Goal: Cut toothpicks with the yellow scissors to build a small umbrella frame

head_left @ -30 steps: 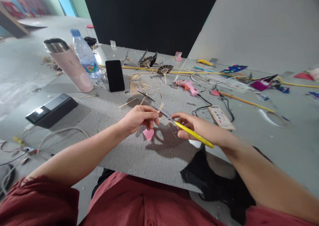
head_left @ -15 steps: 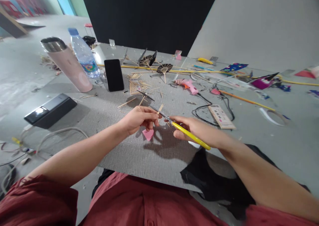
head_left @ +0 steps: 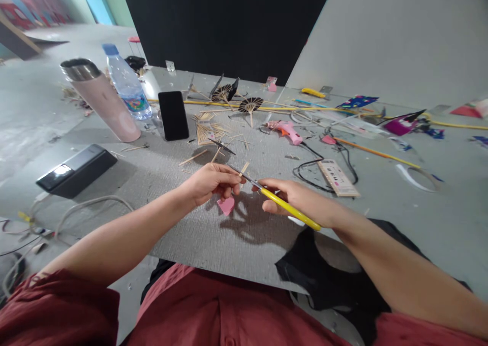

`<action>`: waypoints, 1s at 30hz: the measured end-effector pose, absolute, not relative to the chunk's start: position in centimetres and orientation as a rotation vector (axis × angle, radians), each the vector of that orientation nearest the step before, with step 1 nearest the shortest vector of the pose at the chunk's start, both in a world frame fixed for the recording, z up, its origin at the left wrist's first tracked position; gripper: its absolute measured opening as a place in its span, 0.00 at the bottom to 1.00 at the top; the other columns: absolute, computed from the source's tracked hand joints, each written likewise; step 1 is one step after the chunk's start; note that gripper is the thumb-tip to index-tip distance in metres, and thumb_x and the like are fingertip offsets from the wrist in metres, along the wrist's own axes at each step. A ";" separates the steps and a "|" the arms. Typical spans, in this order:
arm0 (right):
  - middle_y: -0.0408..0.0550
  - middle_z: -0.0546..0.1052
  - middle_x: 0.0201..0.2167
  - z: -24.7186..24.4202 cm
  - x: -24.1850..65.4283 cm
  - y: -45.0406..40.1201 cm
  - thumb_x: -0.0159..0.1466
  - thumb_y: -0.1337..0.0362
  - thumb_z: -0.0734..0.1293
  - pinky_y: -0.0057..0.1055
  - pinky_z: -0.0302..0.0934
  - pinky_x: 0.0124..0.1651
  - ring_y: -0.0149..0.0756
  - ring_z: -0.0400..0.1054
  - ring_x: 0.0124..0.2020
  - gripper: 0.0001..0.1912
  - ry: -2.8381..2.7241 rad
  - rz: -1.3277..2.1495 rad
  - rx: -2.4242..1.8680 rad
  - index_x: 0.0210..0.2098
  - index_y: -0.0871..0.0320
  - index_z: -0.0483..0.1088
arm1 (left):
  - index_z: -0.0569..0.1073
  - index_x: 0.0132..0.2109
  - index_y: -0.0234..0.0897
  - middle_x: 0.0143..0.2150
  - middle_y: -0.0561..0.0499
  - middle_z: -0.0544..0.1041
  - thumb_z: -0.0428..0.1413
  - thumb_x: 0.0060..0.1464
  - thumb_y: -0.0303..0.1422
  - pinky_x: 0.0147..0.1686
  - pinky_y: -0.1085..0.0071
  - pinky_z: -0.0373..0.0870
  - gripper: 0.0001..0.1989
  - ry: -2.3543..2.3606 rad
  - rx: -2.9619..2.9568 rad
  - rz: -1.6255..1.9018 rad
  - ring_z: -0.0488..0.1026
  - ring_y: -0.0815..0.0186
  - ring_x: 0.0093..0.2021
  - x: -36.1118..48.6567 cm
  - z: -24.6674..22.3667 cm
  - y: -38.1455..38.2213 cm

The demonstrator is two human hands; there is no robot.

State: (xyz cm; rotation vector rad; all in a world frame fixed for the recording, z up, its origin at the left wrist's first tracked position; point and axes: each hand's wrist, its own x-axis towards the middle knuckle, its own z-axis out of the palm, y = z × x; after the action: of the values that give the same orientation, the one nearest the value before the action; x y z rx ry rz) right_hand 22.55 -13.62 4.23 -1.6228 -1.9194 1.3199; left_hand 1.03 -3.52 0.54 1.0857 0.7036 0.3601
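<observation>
My right hand point(head_left: 290, 196) is closed around scissors point(head_left: 287, 208) with a yellow handle, and their blades reach leftward past my left fingertips. Part of the grip is hidden by the fingers. My left hand point(head_left: 213, 183) pinches a thin wooden stick point(head_left: 244, 169), whose end sticks up beside the blades. A second stick piece point(head_left: 216, 155) shows above the knuckles; whether it is the same stick, I cannot tell. Beneath the left fingers, a pink piece point(head_left: 226, 206) rests on the table. Loose sticks point(head_left: 208, 130) lie in a pile beyond the hands.
Behind the sticks are a black phone point(head_left: 173, 116), a water bottle point(head_left: 127, 84) and a pink tumbler point(head_left: 107, 102). A power bank point(head_left: 78, 169) lies left. A pink glue gun point(head_left: 285, 131) with black cord sits right. Black cloth point(head_left: 320, 267) covers the near right edge.
Both hands stay almost in place, with the scissors and stick still held. The yellow handle has shifted very slightly to the left.
</observation>
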 end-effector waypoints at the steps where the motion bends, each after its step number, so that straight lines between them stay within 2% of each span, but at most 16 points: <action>1: 0.55 0.77 0.45 4.2 22.6 -13.6 0.57 0.33 0.66 0.35 0.64 0.44 0.45 0.70 0.43 0.42 -1.921 1.320 -1.623 0.55 0.62 0.69 | 0.80 0.33 0.29 0.22 0.50 0.77 0.61 0.53 0.26 0.16 0.77 0.63 0.04 0.707 1.089 0.357 0.67 0.75 0.15 1.0 0.6 -3.5; 7: 0.55 0.77 0.44 4.2 22.5 -13.7 0.58 0.33 0.66 0.36 0.64 0.44 0.45 0.70 0.42 0.43 -1.951 1.269 -1.649 0.56 0.63 0.69 | 0.80 0.35 0.29 0.28 0.46 0.81 0.62 0.52 0.27 0.17 0.76 0.67 0.04 0.742 1.094 0.342 0.74 0.70 0.19 1.0 1.0 -3.5; 16: 0.56 0.78 0.46 4.2 22.8 -13.9 0.60 0.32 0.62 0.36 0.64 0.43 0.45 0.71 0.42 0.39 -2.093 1.137 -1.617 0.53 0.61 0.70 | 0.80 0.34 0.29 0.27 0.46 0.81 0.62 0.52 0.26 0.18 0.77 0.66 0.03 0.715 1.136 0.392 0.72 0.72 0.18 1.0 1.2 -3.8; 24: 0.57 0.77 0.43 4.6 22.5 -14.1 0.61 0.33 0.61 0.37 0.64 0.43 0.44 0.70 0.40 0.44 -2.094 1.148 -1.629 0.60 0.65 0.66 | 0.79 0.33 0.30 0.27 0.47 0.81 0.63 0.51 0.28 0.18 0.77 0.66 0.04 0.694 1.133 0.418 0.71 0.73 0.18 1.0 1.2 -4.0; 30: 0.57 0.77 0.43 4.7 22.3 -14.2 0.61 0.35 0.62 0.37 0.64 0.42 0.44 0.70 0.40 0.42 -2.067 1.135 -1.642 0.59 0.64 0.67 | 0.79 0.33 0.30 0.28 0.47 0.81 0.62 0.52 0.28 0.18 0.77 0.66 0.04 0.692 1.135 0.417 0.72 0.72 0.19 1.0 1.1 -4.0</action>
State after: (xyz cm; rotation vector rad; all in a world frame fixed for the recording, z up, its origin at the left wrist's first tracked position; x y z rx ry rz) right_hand 22.30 -14.23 4.72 -1.6415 -2.0669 1.1348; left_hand 1.01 -4.02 1.06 1.1349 0.6924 0.4166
